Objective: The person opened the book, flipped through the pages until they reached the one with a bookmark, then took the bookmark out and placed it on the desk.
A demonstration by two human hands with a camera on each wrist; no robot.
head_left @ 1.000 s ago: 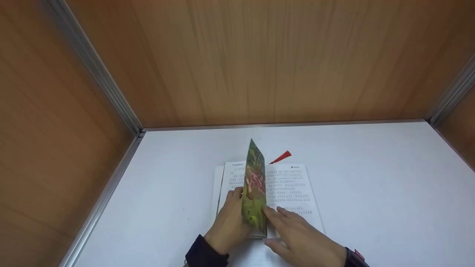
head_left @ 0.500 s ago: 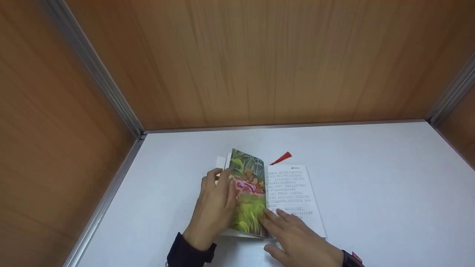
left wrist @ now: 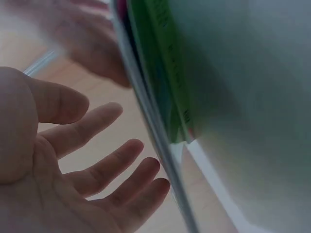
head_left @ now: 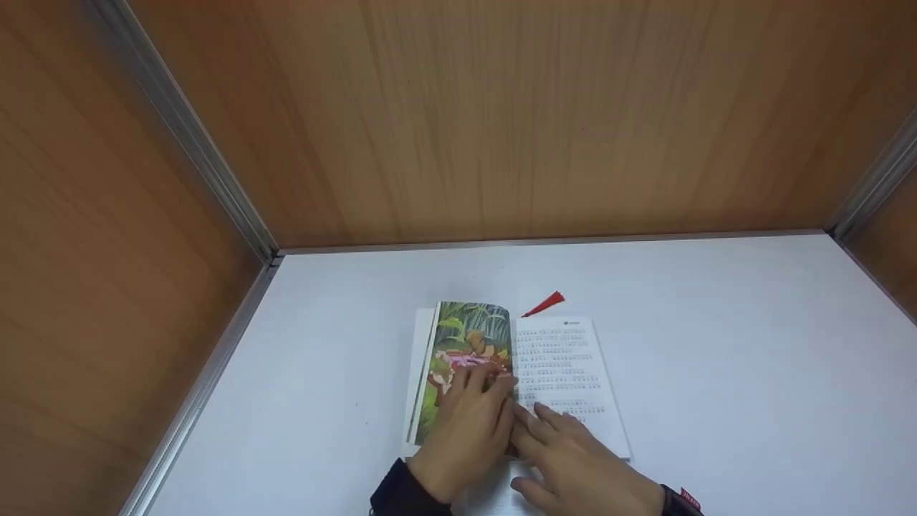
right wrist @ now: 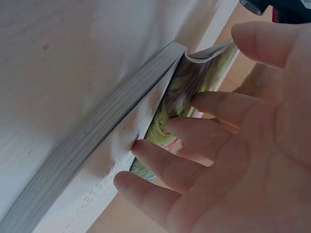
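An open book (head_left: 559, 373) lies on the white table (head_left: 716, 373). Its left page is a green jungle picture (head_left: 466, 337); its right page is printed text. My left hand (head_left: 473, 416) lies flat on the picture page by the gutter, fingers straight. My right hand (head_left: 573, 451) rests with straight fingers on the lower part of the text page. In the left wrist view the left hand's palm and spread fingers (left wrist: 97, 160) sit beside the book's edge (left wrist: 160, 111). In the right wrist view the right hand's fingers (right wrist: 194, 145) touch the pages of the book (right wrist: 97, 131).
A red tassel (head_left: 546, 304) sticks out past the book's top edge. Wooden walls (head_left: 501, 122) with metal trim close in the table at the back and both sides. Bare white table surface lies on either side of the book.
The picture page stood upright over the gutter, then swung left and now lies flat. My left hand came out from behind it and presses on top. The right hand stayed put.
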